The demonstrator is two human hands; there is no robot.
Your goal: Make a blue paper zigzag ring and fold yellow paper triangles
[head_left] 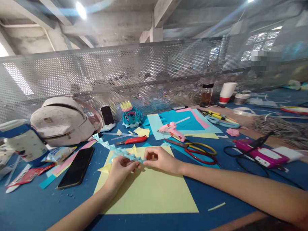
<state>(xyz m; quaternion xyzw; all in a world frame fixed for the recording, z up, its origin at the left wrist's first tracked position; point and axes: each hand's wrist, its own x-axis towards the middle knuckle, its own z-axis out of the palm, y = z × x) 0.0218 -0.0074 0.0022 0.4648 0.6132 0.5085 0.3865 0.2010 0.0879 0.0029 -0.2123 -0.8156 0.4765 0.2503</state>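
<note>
Both hands pinch the near end of a folded light-blue paper chain (117, 150) that trails back and left across the table. My left hand (120, 170) grips it from below, my right hand (160, 159) holds its tip, fingers closed. They hover over a yellow paper sheet (151, 193) lying on the blue table (34, 205). Small yellow paper triangles (105, 168) lie by my left hand.
A black phone (76, 167) lies left of the sheet. A red utility knife (133, 140), red and yellow scissors (200, 154), a pink glue gun (172, 130), a paper crown model (130, 115), a pink backpack (61, 120), a pink device with cable (261, 154) and coloured sheets (184, 123) surround it. A perforated metal screen (145, 71) closes the back.
</note>
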